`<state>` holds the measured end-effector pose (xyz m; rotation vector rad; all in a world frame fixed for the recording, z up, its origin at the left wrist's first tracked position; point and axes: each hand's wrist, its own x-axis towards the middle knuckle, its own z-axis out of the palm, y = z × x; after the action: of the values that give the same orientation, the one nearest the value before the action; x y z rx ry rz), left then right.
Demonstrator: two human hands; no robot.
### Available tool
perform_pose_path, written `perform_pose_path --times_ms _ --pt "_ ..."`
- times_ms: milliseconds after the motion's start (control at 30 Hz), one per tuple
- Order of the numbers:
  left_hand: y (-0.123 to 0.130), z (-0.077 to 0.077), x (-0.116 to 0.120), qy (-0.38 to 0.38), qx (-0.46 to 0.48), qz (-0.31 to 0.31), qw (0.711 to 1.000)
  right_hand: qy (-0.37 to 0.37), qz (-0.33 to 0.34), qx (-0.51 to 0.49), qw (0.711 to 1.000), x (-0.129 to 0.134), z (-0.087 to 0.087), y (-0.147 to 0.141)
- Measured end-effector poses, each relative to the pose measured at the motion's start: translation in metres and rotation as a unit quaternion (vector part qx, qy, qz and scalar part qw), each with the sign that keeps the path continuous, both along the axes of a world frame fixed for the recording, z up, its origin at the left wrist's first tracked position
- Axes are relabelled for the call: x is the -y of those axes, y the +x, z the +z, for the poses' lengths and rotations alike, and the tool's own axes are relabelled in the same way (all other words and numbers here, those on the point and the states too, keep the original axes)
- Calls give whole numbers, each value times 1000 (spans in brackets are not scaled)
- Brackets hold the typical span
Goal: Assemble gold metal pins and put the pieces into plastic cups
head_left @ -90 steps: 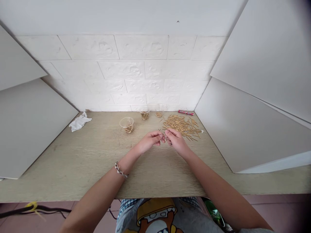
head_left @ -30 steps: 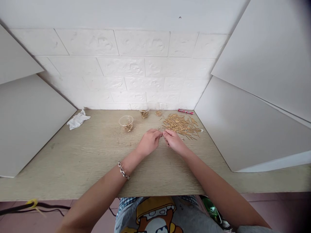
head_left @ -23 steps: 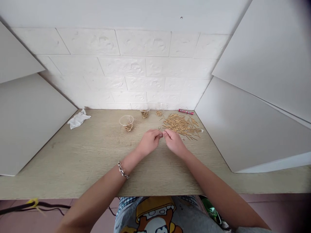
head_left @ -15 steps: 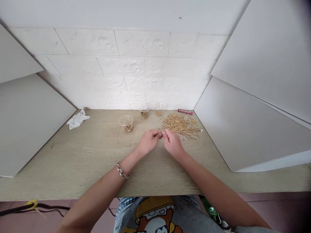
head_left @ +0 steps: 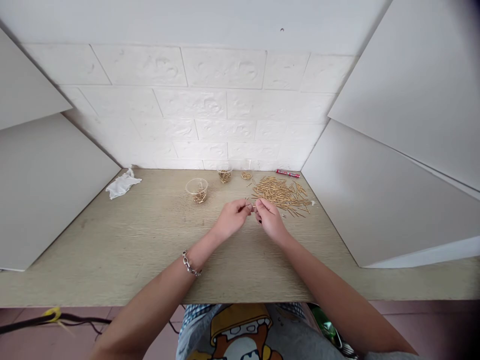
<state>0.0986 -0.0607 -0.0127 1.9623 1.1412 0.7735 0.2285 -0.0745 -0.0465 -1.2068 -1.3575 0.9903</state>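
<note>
Close together over the middle of the table, my left hand (head_left: pixel 233 218) and my right hand (head_left: pixel 270 220) are both closed in a pinch. Between their fingertips shows a thin gold-coloured metal pin (head_left: pixel 254 206), which both seem to grip; its ends are hidden by the fingers. Just beyond my right hand lies a spread pile of slim gold-coloured pins (head_left: pixel 277 191). A clear plastic cup (head_left: pixel 196 186) with small gold-coloured pieces in its bottom stands to the left, beyond my left hand.
Two more clear cups, one (head_left: pixel 225 174) with gold-coloured pieces and another (head_left: pixel 246 172) holding fewer, stand near the white brick-patterned wall (head_left: pixel 210 105). A red tube (head_left: pixel 287 173) lies behind the pile. Crumpled white tissue (head_left: pixel 123 184) lies far left. White panels (head_left: pixel 393 190) flank the table (head_left: pixel 150 250).
My hands have drawn slightly apart, so a bit of the pin shows between the fingertips. The whole view has shifted a little; the cups and pile look unchanged.
</note>
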Motion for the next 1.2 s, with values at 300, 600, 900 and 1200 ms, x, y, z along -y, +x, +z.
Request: perform_pose_path --times_ms 300,600,900,1200 --pt "-3 2 1 8 4 -12 1000 -41 32 -69 996 -1 2 1" --pt "-5 2 -2 108 -46 -34 992 13 11 52 999 -1 -1 3" --pt "-7 0 -4 149 -67 -50 985 25 1 106 994 1 6 2" --pt "-10 3 -5 168 -72 -67 981 30 5 133 991 4 8 2"
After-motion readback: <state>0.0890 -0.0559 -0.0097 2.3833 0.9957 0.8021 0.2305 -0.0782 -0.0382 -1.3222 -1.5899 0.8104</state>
